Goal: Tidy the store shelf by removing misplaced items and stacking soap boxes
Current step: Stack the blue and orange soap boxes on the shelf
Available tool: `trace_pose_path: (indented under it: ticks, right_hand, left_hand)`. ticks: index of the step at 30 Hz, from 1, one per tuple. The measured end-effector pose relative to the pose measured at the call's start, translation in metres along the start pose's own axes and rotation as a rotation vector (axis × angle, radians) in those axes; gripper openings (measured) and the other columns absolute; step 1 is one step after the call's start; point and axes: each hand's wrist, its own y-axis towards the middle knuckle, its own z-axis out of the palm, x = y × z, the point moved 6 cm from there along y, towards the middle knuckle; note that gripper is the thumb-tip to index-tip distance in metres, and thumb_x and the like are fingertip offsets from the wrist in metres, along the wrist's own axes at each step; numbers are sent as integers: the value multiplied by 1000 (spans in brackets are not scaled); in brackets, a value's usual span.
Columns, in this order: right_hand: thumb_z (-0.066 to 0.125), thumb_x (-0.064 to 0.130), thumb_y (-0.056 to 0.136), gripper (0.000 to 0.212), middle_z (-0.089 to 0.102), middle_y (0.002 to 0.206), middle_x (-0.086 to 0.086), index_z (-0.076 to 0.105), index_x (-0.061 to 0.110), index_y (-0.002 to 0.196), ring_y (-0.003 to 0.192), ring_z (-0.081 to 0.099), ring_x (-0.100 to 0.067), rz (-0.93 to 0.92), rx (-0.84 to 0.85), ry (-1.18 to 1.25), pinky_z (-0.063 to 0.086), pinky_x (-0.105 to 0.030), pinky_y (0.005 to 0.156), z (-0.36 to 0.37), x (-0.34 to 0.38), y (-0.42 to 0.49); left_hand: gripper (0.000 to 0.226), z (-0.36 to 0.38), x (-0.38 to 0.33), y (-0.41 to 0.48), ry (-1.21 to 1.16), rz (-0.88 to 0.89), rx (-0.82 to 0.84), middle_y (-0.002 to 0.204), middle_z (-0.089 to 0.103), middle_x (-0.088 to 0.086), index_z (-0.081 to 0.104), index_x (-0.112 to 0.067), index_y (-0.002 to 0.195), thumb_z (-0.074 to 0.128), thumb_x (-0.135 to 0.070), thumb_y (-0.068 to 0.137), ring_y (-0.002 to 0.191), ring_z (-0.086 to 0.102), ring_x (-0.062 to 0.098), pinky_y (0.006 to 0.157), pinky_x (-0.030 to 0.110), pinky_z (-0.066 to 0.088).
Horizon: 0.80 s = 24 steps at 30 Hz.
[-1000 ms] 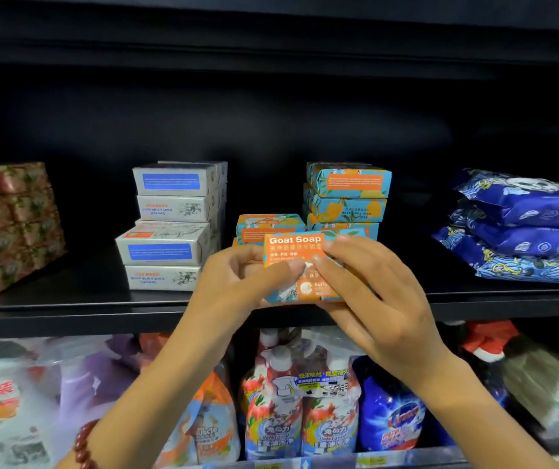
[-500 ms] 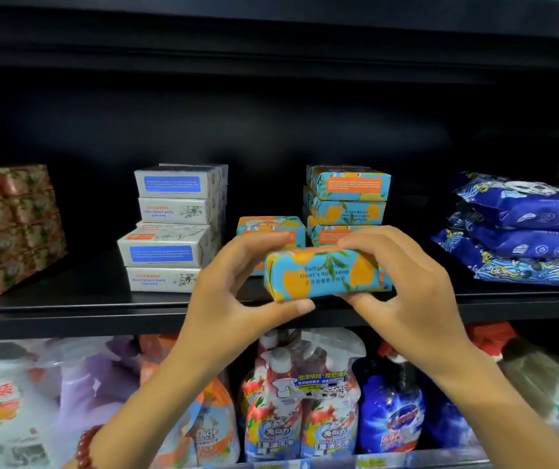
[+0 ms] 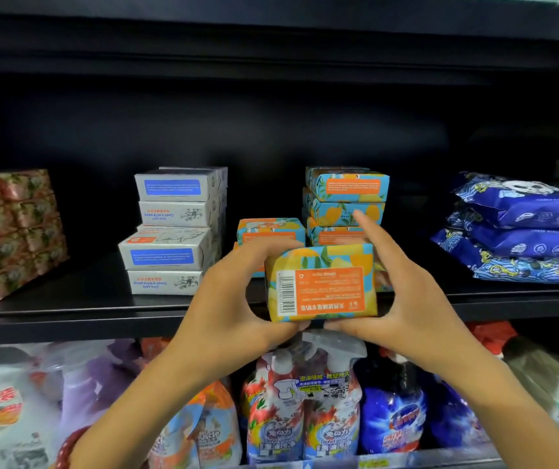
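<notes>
The blue-and-orange citrus-print paper-wrapped soap box (image 3: 322, 282) is up in the air at the near edge of the black metal shelf (image 3: 85, 301), pinched from both ends, its orange barcode label facing us with the print upside down. It hovers just in front of the short pile of matching citrus boxes (image 3: 271, 231), with the taller citrus stack (image 3: 347, 198) right behind and to the right. This looks like the stacking step, box in hand and not yet placed. The next move, I'd say, calls for levelling it, carrying it farther in and setting it square on the short pile without nudging the tall stack beside it. The left hand (image 3: 237, 299) grips the left end, thumb under the bottom edge and fingers curled over the top corner. The right hand (image 3: 410, 299) holds the right end, thumb underneath, with its index finger (image 3: 369, 228) lifted free and pointing up across the tall stack. Farther left stands the white-and-blue soap box stack (image 3: 173, 231); well to the right lie the blue patterned plastic packets (image 3: 521, 228).
</notes>
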Motion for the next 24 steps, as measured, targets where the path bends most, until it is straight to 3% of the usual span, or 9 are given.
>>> trace_pose_path:
  ticks: [3, 6, 9, 12, 14, 16, 18, 21, 24]
  right_hand:
    - [78, 50, 58, 90, 59, 117, 27, 31, 44, 135, 106, 57, 7, 68, 12, 151, 46, -12, 88, -2, -1, 0]
    - [80, 44, 67, 66, 61, 115, 21, 49, 35, 125, 105, 60, 0, 54, -37, 197, 51, -20, 85, -5, 2, 4]
    - [81, 33, 65, 55, 66, 106, 10, 58, 22, 114, 98, 64, -4, 43, -99, 220, 54, -22, 81, -6, 5, 4]
    - [80, 29, 70, 46, 64, 105, 9, 58, 17, 109, 99, 60, -2, -95, -247, -12, 47, -12, 80, -4, 15, 0]
    - [74, 22, 75, 39, 60, 106, 6, 54, 17, 109, 101, 56, -4, -259, -322, -202, 46, -14, 81, 2, 20, -4]
    - [71, 11, 75, 41, 56, 109, 5, 50, 17, 110, 105, 54, -8, -357, -358, -231, 47, -19, 85, 7, 18, -8]
    - [71, 3, 73, 43, 53, 113, 4, 48, 15, 108, 110, 53, -11, -428, -391, -211, 47, -22, 92, 9, 18, -10]
    - [71, -2, 74, 42, 53, 116, 1, 48, 12, 106, 115, 52, -14, -488, -405, -164, 45, -27, 98, 12, 18, -13]
    - [67, 7, 80, 32, 53, 117, -2, 48, 12, 106, 118, 52, -16, -517, -393, -104, 45, -31, 98, 13, 17, -13]
  left_hand:
    - [57, 0, -7, 1, 107, 136, -47, 124, 57, -9, 54, -17, 122, 78, -30, 72, 121, 50, 5, 102, 17, 35]
    - [55, 2, -7, 0, 230, 205, -72, 128, 54, -9, 52, -19, 122, 78, -22, 73, 127, 46, 7, 114, 34, 24]
    - [61, 1, -3, -1, 277, 198, -77, 134, 49, -9, 47, -24, 125, 78, -20, 72, 131, 42, 10, 110, 49, 29]
    - [65, -3, 2, 1, 219, 102, -10, 134, 48, -13, 48, -26, 128, 74, -45, 71, 129, 41, 5, 106, 27, 35]
    - [63, -3, 8, 2, 100, -68, 39, 126, 53, -24, 51, -37, 123, 69, -59, 67, 120, 47, -4, 98, 14, 38]
    - [55, -1, 17, 2, -48, -232, 57, 117, 59, -27, 54, -45, 114, 68, -62, 63, 112, 55, -6, 94, 16, 44]
    - [58, 0, 26, 1, -193, -326, 70, 114, 65, -22, 57, -42, 113, 74, -56, 59, 106, 60, -3, 90, 20, 49]
    - [69, 0, 30, 3, -287, -347, 93, 114, 67, -16, 58, -35, 116, 82, -44, 52, 106, 63, 3, 89, 22, 51]
    - [75, 1, 31, 5, -319, -360, 119, 115, 66, -15, 57, -35, 117, 85, -41, 47, 107, 62, 4, 88, 24, 52]
